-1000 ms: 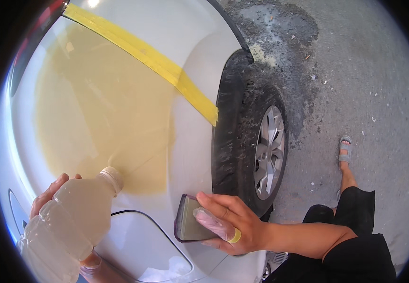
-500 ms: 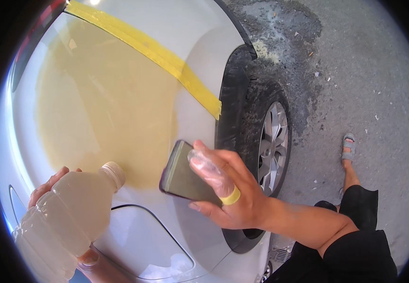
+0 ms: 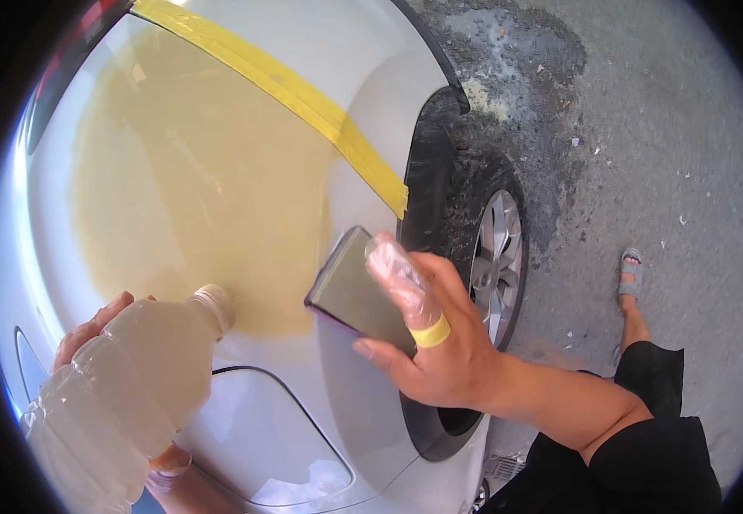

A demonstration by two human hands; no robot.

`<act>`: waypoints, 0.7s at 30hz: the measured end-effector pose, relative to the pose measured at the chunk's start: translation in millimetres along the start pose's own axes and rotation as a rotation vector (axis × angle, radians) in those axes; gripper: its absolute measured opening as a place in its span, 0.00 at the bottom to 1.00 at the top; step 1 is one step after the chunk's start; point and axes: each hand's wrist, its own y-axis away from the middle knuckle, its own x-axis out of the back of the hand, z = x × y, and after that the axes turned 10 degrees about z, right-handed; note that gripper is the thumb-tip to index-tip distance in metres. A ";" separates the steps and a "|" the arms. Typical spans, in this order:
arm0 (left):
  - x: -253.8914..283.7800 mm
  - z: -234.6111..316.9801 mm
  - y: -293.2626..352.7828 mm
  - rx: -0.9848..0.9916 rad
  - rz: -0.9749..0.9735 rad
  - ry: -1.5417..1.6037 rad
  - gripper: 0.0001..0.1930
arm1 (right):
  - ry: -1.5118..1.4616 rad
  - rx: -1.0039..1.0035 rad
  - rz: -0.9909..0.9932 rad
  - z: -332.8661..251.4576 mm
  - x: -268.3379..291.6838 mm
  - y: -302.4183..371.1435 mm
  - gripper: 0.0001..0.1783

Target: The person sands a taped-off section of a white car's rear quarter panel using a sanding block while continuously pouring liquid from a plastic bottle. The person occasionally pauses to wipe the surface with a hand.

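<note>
My left hand [image 3: 89, 330] is wrapped round a clear plastic bottle [image 3: 131, 385] of cloudy liquid. The bottle tilts, its white-capped neck toward the car panel, and hides most of that hand. Between the thumb and fingers of my right hand [image 3: 457, 351] is a grey-green sanding block [image 3: 358, 295] with a dark edge. Clear plastic film covers one finger, held by yellow tape at its base. Whether the block touches the panel I cannot tell. Beyond both hands spreads a beige filler patch [image 3: 208, 180] on the white car panel [image 3: 371, 77].
Yellow masking tape [image 3: 277, 90] runs diagonally along the patch's upper side. Below the patch is a fuel flap [image 3: 273, 437]. To the right are the black wheel arch trim [image 3: 427, 163], a wheel [image 3: 500, 240], wet ground [image 3: 543, 51] and a sandalled foot [image 3: 631, 274].
My right hand has moved up and slightly right with the sanding block. The bottle stays in my left hand, nearly in place. The whole view has shifted slightly.
</note>
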 end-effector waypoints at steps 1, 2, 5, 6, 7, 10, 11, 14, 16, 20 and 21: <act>2.2 0.2 1.4 -0.014 -0.025 -0.043 0.66 | -0.028 0.023 -0.028 -12.8 -0.3 21.8 0.44; 3.6 -4.4 0.9 -0.081 -0.072 -0.089 0.63 | -0.046 0.033 -0.070 -29.4 0.7 28.5 0.46; 0.9 -17.9 -3.0 -0.231 -0.103 -0.060 0.60 | 0.064 0.047 -0.080 -32.4 6.9 19.3 0.44; -1.6 -20.6 -5.4 -0.260 -0.097 -0.037 0.60 | 0.083 0.044 -0.036 -19.1 5.4 6.1 0.43; -5.3 -23.8 -6.5 -0.289 -0.092 -0.016 0.59 | 0.102 0.039 0.009 -6.0 3.9 -14.7 0.42; -6.4 -23.8 -8.0 -0.271 -0.121 -0.040 0.59 | 0.190 -0.004 0.053 7.3 3.6 -43.6 0.41; 4.9 -10.9 -3.0 -0.210 -0.146 -0.096 0.59 | 0.163 -0.029 0.029 -3.4 1.9 -35.3 0.41; 5.4 -10.0 -1.9 -0.209 -0.140 -0.093 0.58 | 0.058 0.093 -0.078 -39.5 1.6 13.0 0.42; -2.2 -12.9 -1.2 -0.210 -0.029 -0.012 0.61 | 0.099 0.071 -0.068 -35.3 4.3 10.9 0.41; -35.2 -11.9 2.2 -0.186 0.207 0.143 0.67 | 0.196 0.045 0.072 8.6 -5.3 -55.2 0.40; -38.9 -15.0 -2.5 -0.174 0.174 0.143 0.67 | 0.222 0.049 0.120 18.4 -4.1 -63.2 0.41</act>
